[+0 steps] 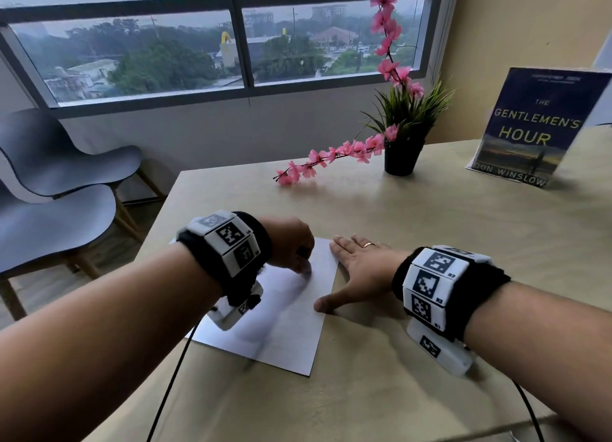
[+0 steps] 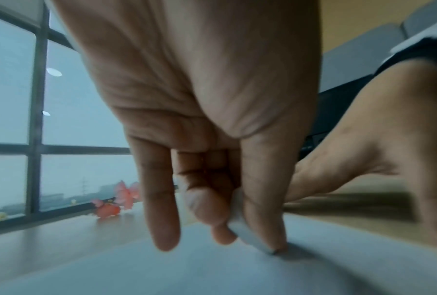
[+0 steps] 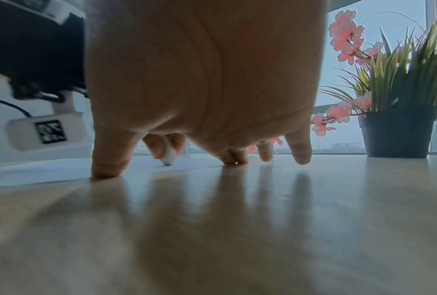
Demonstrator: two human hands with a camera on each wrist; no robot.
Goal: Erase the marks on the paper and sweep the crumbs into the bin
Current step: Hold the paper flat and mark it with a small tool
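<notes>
Paper [image 1: 284,312]: white sheet, flat on counter [image 1: 430,243] near its left front corner. Eraser [image 2: 247,233]: white, pinched between thumb and fingertips of left hand [image 1: 291,243], tip touching paper. Right hand [image 1: 361,269]: fingers spread flat, thumb and fingertips pressing sheet's right edge. Potted plant [image 1: 404,137] and upright book [image 1: 526,127]: far side of counter.

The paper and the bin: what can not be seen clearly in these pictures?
- Marks on the paper: too faint in the head view; blurred in the left wrist view.
- Crumbs: too small in every view.
- Bin: outside all three views.
- Eraser: hidden by the left hand in the head view.
</notes>
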